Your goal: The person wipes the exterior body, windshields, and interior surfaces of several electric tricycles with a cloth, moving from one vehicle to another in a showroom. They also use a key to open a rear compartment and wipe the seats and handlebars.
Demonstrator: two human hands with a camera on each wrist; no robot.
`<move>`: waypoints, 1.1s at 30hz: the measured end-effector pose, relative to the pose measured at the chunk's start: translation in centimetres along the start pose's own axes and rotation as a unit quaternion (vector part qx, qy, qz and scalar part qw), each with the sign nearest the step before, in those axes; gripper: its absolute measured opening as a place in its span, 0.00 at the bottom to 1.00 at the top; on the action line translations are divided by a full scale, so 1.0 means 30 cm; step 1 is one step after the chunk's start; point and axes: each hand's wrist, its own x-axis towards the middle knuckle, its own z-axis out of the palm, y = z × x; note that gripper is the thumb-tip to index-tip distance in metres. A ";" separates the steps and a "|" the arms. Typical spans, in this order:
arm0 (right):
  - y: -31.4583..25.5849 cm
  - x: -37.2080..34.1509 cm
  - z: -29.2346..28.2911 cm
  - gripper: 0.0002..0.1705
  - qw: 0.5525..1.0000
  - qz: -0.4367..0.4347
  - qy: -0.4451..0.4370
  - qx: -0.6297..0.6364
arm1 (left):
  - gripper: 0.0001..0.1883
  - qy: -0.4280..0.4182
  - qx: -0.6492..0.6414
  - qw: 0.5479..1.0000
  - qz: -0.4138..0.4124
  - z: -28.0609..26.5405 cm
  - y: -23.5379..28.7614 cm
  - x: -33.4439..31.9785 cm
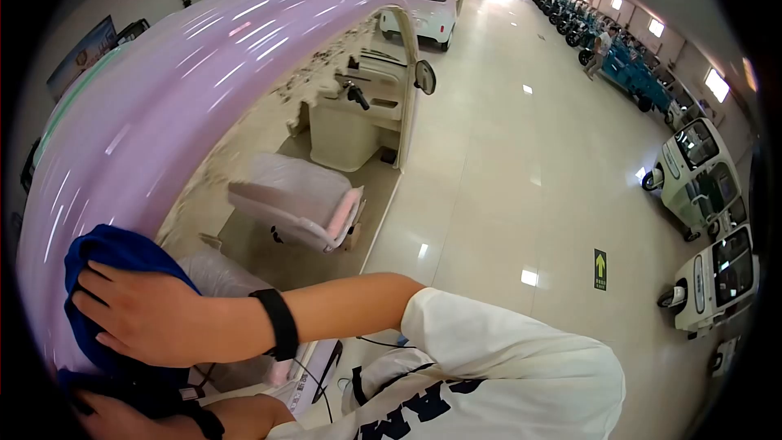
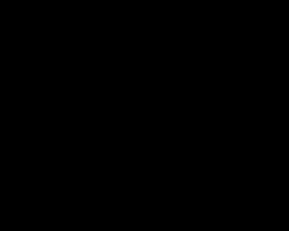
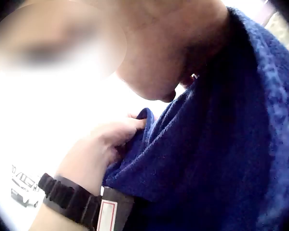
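Note:
A blue towel (image 1: 122, 246) lies bunched against the glossy lilac body (image 1: 155, 106) of a small vehicle, at the lower left of the head view. My right hand (image 1: 147, 314) grips it from above, fingers bent over the cloth. Below, my left hand (image 1: 114, 420) is at the towel's lower part, partly cut off by the dark frame edge. In the right wrist view, the left hand (image 3: 120, 134) pinches a fold of the towel (image 3: 207, 159), which hangs in a broad sheet beneath the right hand (image 3: 159, 62). The left wrist view is black.
Through the vehicle's open side show a plastic-wrapped seat (image 1: 285, 195), handlebar controls (image 1: 355, 96) and a side mirror (image 1: 425, 77). Cream three-wheelers (image 1: 709, 281) stand on the right of the tiled floor (image 1: 489, 179). A thin cable (image 1: 314, 383) hangs near my body.

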 end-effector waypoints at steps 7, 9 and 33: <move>0.205 -0.010 -0.256 0.15 0.995 -0.050 -0.043 -0.075 | 0.17 -0.121 -0.117 0.977 0.133 -0.231 0.680 -0.309; 0.283 -0.010 -0.308 0.14 0.997 -0.040 0.004 -0.065 | 0.17 -0.103 -0.150 0.968 0.172 -0.240 0.826 -0.389; 1.209 -0.078 -1.320 0.13 0.986 0.066 0.006 -0.156 | 0.14 -0.131 -0.347 0.876 0.308 -0.046 2.070 -0.991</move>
